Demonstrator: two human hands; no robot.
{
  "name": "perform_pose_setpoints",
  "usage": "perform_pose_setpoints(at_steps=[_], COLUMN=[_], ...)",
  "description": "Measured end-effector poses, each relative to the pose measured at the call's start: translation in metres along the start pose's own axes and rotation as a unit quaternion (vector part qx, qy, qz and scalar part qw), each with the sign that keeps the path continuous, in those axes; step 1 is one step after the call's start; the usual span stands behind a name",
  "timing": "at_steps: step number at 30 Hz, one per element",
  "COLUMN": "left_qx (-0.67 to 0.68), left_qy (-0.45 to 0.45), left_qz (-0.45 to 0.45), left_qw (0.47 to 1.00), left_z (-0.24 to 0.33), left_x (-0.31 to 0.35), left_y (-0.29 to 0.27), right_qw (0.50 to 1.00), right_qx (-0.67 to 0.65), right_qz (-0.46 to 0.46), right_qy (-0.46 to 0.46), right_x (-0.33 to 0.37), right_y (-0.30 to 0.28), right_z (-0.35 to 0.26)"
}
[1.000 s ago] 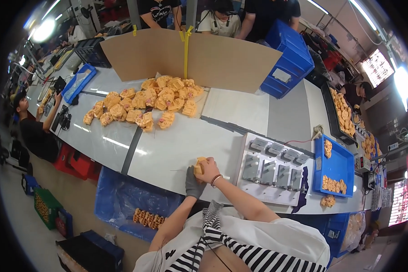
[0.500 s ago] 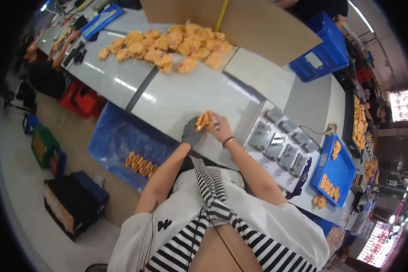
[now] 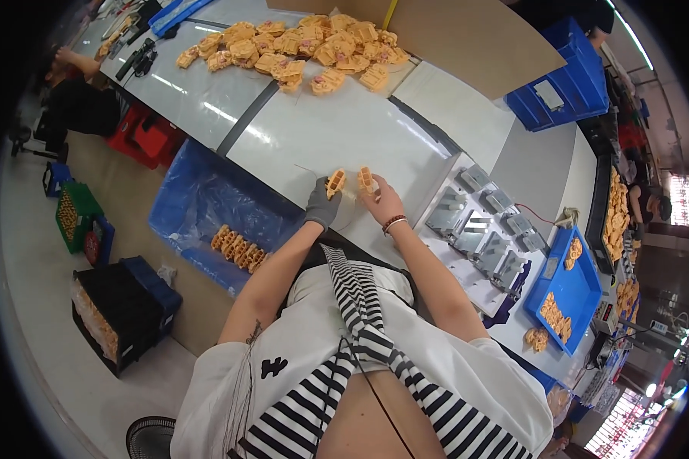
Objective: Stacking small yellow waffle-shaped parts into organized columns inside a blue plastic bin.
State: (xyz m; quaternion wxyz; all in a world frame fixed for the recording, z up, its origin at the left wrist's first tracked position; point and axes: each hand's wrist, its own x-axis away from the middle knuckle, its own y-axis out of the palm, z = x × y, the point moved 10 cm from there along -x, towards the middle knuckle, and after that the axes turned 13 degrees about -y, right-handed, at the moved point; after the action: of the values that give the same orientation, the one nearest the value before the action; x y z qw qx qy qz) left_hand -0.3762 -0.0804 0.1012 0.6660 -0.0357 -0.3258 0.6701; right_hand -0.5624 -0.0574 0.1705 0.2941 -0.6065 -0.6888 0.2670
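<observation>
Left hand (image 3: 323, 205) and right hand (image 3: 384, 202) now stand apart; half a second ago they meet around the work, and the view also shifts a little. Biggest item: pale worktable (image 3: 298, 138), running diagonally across. Below its near edge, blue bin (image 3: 195, 191) with a clear plastic liner. Cardboard divider (image 3: 475, 42) stands at the far side, blue crate (image 3: 560, 88) just beyond its right end. Large heap of tan parts (image 3: 321, 50) lies in front of the divider. Fixture (image 3: 473, 228) with grey metal blocks sits just right of the right hand; blue tray (image 3: 578, 283) farther right, some tan parts in it. Row of tan parts (image 3: 240, 249) inside the bin. Smallest: left piece (image 3: 335, 183), gripped in the left hand's fingers (grey glove on that one), and right piece (image 3: 366, 180), held at the right fingertips, both above the table, near each other.
</observation>
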Motion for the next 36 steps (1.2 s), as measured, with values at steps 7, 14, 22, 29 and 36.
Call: perform_pose_setpoints(at_steps=[7, 14, 22, 29, 36], left_qx=[0.002, -0.047, 0.006, -0.035, -0.283], left_qy=[0.083, 0.156, 0.038, 0.026, 0.265], left_qz=[-0.07, -0.006, -0.138, -0.18, -0.018], left_qw=[0.994, 0.987, 0.99, 0.983, 0.922], left_z=[0.017, -0.019, -0.022, 0.018, 0.054], left_x=[0.016, -0.009, -0.012, 0.003, 0.007], left_y=[0.027, 0.07, 0.078, 0.027, -0.018], right_qw=[0.995, 0.995, 0.997, 0.997, 0.998], right_qx=[-0.1, -0.098, -0.071, -0.071, -0.062], right_qz=[-0.026, -0.022, -0.016, 0.025, 0.029], right_qy=[0.002, -0.003, -0.017, 0.009, 0.014], right_x=[0.01, 0.012, 0.02, 0.021, 0.026], right_y=[0.029, 0.024, 0.032, 0.034, 0.027], right_z=[0.004, 0.005, 0.001, -0.006, 0.006])
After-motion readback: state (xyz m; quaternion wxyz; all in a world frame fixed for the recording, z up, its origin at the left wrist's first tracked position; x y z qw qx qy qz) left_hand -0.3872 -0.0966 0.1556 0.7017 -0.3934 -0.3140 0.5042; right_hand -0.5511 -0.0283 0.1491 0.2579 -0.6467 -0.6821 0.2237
